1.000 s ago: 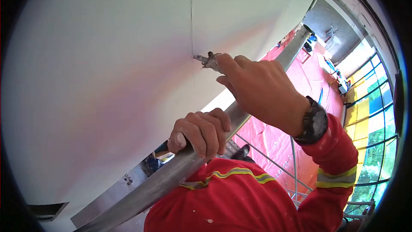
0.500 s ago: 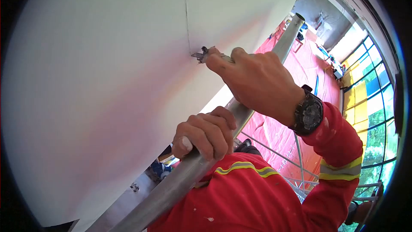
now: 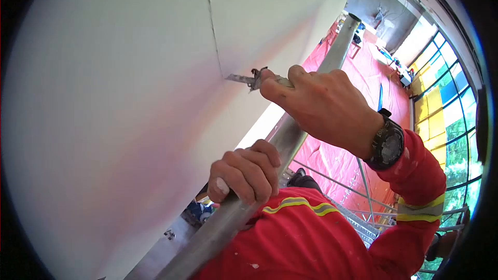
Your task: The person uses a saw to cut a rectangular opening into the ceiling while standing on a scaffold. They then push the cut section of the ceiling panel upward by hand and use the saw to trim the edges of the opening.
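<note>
Clearly, your right hand (image 3: 327, 106) is pinching a slim bladed tool (image 3: 254, 80), its fingers curled so far around the handle that most of it is hidden from you. The blade points left, its tip just beside the lower end of a dark seam (image 3: 211, 21) in the white panel (image 3: 129, 83); whether the metal touches the surface you cannot tell. Dark, ragged bits sit on the tool near your fingertips, too small to make out.

Your left hand (image 3: 246, 171) is closed around a grey metal pipe (image 3: 285, 140), knuckles up, with a white patch near one fingertip. The pipe hides the wrist and forearm behind it. The pipe slants across the view, passing behind your right hand; its upper end shows an open mouth, while its lower end is cut off by the bottom edge.

A black watch (image 3: 387, 142) circles your right wrist, its dial unreadable here. Your red sleeve (image 3: 410, 168) bears a yellow and grey band. Below, thin metal bars (image 3: 332, 181) cross in front of pink-red sheeting (image 3: 363, 88), and a dark shoe (image 3: 296, 177) is only partly visible. Dark-blue items (image 3: 197, 212) at lower left are too blurred to name.
</note>
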`<state>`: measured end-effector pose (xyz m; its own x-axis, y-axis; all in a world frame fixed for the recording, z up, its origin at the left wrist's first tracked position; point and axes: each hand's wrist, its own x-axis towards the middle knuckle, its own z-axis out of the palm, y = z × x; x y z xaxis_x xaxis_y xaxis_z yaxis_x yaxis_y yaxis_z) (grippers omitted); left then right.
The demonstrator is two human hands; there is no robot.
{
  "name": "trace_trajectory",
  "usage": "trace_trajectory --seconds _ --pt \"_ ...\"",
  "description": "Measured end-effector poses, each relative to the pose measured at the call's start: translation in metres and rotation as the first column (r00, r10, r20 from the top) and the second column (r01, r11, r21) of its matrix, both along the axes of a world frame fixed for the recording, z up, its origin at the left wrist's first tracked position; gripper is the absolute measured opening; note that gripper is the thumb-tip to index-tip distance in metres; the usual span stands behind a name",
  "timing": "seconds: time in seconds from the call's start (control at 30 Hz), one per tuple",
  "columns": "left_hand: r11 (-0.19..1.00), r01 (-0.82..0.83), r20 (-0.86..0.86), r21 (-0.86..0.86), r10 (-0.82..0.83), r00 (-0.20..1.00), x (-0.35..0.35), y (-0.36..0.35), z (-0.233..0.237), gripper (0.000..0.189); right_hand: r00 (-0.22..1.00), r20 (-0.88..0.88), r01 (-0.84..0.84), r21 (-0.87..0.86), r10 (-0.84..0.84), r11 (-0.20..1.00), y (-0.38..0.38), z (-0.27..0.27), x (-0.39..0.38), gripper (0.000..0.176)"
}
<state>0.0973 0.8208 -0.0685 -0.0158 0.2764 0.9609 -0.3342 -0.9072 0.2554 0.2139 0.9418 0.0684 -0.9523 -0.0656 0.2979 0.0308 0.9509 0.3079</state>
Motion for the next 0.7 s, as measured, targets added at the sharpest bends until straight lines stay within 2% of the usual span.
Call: trace_trajectory --seconds 0.13,0.23,0.27,0.37,0.47,0.57,0.67,0.7 --pt "1.000 0.004 0.014 -0.011 -0.004 1.000 0.001 0.002 0.000 0.051 0.980 0.109 0.173 -0.047 -0.167 0.984 -0.009 0.006 0.036 0.028" --pt "0.999 0.023 0.023 -0.025 -0.023 0.999 0.002 0.000 -0.001 0.051 0.956 0.129 0.269 -0.015 -0.265 0.963 -0.015 0.012 0.064 0.028" --pt "0.999 0.027 0.019 -0.027 -0.027 0.999 0.000 0.001 0.000 0.051 0.963 0.127 0.238 0.009 -0.237 0.971 -0.015 0.007 0.060 0.027" --pt "1.000 0.012 -0.014 -0.009 -0.012 1.000 -0.003 0.001 -0.001 0.049 1.000 -0.001 0.017 -0.046 -0.017 0.999 -0.001 -0.009 0.003 0.026" --pt "0.999 0.023 0.062 -0.025 -0.021 0.998 0.003 -0.002 -0.004 0.048 0.993 -0.042 -0.109 -0.008 0.108 0.994 0.005 -0.004 -0.014 0.026" --pt "0.999 0.017 0.039 -0.041 -0.016 0.999 0.002 -0.004 -0.002 0.048 0.999 0.023 0.038 -0.004 -0.038 0.999 -0.004 0.005 0.010 0.025" --pt "0.997 0.047 0.116 -0.054 -0.041 0.992 0.009 -0.003 0.003 0.041 0.980 0.117 0.168 -0.050 -0.161 0.985 -0.008 0.011 0.041 0.033" --pt "0.997 0.063 0.097 -0.049 -0.058 0.994 0.006 -0.003 0.003 0.040 0.979 0.104 0.180 -0.009 -0.178 0.984 -0.009 0.010 0.045 0.032"
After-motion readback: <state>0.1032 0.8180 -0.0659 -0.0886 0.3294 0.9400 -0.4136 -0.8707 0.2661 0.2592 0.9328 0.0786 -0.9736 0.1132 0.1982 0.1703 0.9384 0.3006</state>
